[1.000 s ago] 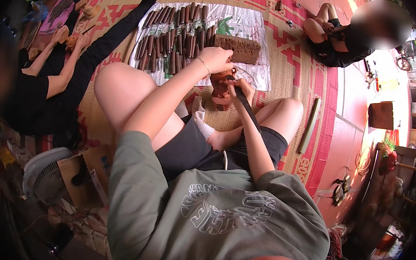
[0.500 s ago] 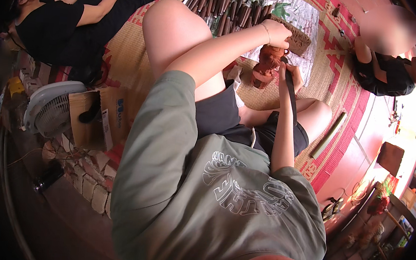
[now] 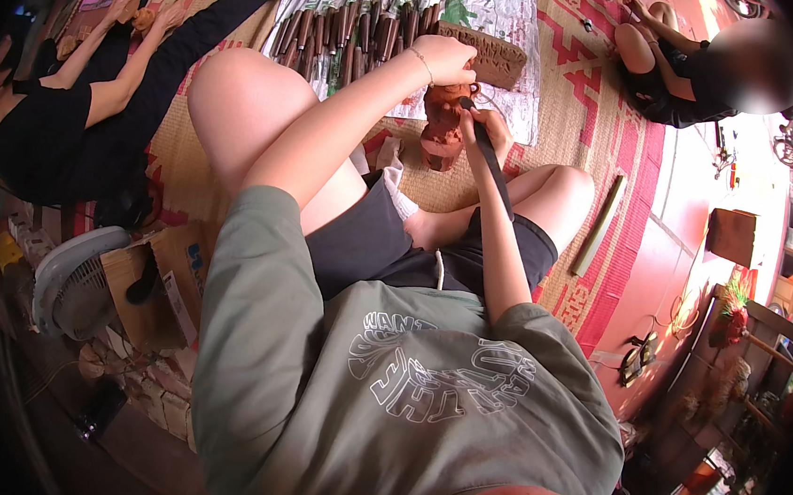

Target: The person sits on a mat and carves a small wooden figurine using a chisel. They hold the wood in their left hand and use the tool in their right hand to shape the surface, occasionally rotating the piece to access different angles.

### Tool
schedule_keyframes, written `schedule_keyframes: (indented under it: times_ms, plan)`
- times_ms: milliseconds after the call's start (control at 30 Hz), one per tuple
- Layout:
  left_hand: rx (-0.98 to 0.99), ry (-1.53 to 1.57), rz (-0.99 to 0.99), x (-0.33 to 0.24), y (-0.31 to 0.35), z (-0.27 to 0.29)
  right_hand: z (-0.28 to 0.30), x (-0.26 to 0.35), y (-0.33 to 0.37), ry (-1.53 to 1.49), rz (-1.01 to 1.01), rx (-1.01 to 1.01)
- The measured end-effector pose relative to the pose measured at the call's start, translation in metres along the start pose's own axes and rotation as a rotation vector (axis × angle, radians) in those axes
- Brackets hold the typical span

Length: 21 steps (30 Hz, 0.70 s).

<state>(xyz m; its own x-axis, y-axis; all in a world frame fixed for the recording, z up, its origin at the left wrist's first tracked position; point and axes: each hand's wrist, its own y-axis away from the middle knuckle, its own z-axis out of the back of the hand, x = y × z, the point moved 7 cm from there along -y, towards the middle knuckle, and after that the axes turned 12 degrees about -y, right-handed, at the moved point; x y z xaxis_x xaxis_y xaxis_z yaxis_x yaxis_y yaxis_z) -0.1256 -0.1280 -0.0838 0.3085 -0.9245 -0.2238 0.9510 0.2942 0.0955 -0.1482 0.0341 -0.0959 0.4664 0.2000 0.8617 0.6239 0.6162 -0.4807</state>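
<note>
A reddish-brown carved wooden figure [image 3: 442, 131] stands in front of my crossed legs, at the edge of a white sheet. My left hand [image 3: 444, 60] is closed at its top, the fingertips partly hidden. My right hand [image 3: 490, 129] is closed around a long, dark, narrow tool [image 3: 495, 173], whose tip meets the figure's right side. The tool's other end runs back along my right forearm. Just beyond my left hand lies a brown block with a carved face [image 3: 493, 60]. Several dark wooden-handled carving tools [image 3: 349, 36] are laid in rows on the white sheet [image 3: 519, 107].
A patterned woven mat [image 3: 573, 121] spreads under everything. On it, to my right, lies a greenish bar [image 3: 598, 226]. One person [image 3: 57, 138] works at the far left, another [image 3: 685, 70] sits at the far right. A white fan [image 3: 78, 281] and a cardboard box [image 3: 152, 287] stand at left.
The whole view has shifted, so my hands and the figure appear farther left. Both hands keep their hold close to the figure. More of the person at right shows.
</note>
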Motion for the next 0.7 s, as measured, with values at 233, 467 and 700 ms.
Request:
schedule_keyframes:
  times_ms: [233, 467, 700]
  plan:
    - [-0.004, -0.043, -0.038, -0.019, 0.003, 0.011, 0.011, -0.005, 0.009, 0.036, -0.002, 0.019]
    - [0.016, -0.062, -0.001, -0.013, -0.001, 0.007, 0.010, -0.004, 0.004, -0.039, -0.123, 0.013]
    - [0.005, -0.001, -0.001, -0.007, -0.002, 0.003, 0.009, -0.023, 0.012, -0.090, -0.150, -0.008]
